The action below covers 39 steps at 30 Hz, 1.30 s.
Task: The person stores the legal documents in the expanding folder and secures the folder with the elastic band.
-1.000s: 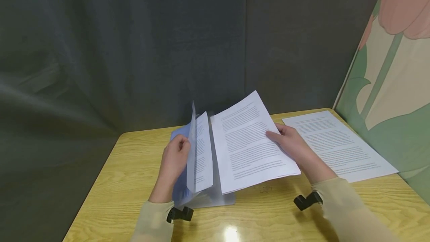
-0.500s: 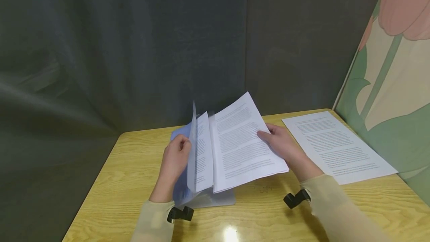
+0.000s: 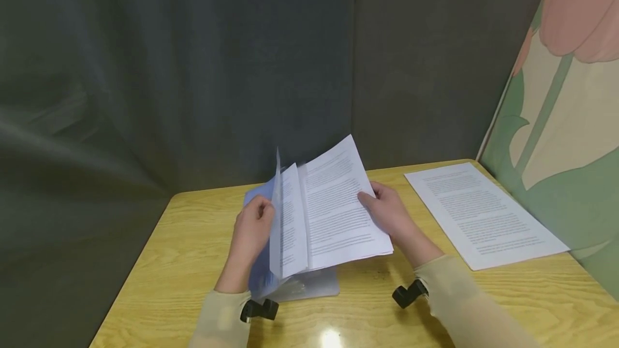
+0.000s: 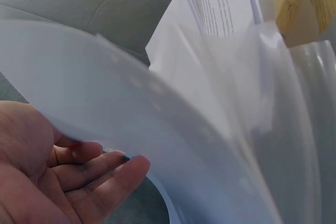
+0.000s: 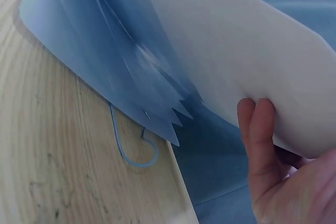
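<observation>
A blue plastic display folder (image 3: 258, 193) stands partly opened on the table, its clear sleeves (image 4: 283, 93) fanned out. My left hand (image 3: 252, 227) holds a raised leaf of it by the left edge; in the left wrist view that hand's fingers (image 4: 100, 174) curl at the leaf's rim. A printed page (image 3: 293, 219) shows in the leaf. My right hand (image 3: 384, 211) grips a small stack of printed sheets (image 3: 336, 208) by its right edge, thumb on top, fingers (image 5: 260, 135) underneath. The stack's left edge lies along a clear sleeve; how far inside is hard to tell.
Another printed sheet (image 3: 483, 216) lies flat on the wooden table (image 3: 184, 262) at the right. A dark curtain (image 3: 266, 69) hangs behind, and a flower-patterned cloth (image 3: 575, 138) is at the right. A thin blue cord loop (image 5: 131, 163) hangs by the folder.
My right hand has moved left with the printed sheets, bringing their left edge from beside the folder to the clear sleeve. The left hand keeps its hold on the leaf.
</observation>
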Available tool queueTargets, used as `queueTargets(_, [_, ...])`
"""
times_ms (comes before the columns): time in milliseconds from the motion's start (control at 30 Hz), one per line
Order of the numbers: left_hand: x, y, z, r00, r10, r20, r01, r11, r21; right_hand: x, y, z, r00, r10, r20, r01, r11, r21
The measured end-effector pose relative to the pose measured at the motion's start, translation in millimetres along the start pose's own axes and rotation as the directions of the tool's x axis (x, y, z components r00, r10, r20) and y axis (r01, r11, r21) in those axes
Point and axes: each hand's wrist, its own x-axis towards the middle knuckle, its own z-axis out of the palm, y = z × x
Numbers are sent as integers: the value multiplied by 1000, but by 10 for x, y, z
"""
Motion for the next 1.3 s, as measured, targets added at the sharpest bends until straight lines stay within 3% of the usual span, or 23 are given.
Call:
queueTargets(400, [23, 5, 3, 1000, -4, 5, 4, 1000, -6, -68, -72, 37, 1000, -5, 11, 5, 999, -46])
queueTargets(733, [21, 22, 12, 1000, -12, 5, 12, 1000, 2, 2, -48, 276, 999, 38, 10, -38, 999, -36])
queueTargets(1300, [29, 18, -4, 1000, 2, -5, -2, 1000, -17, 53, -4, 630, 999, 39, -24, -40, 999, -33])
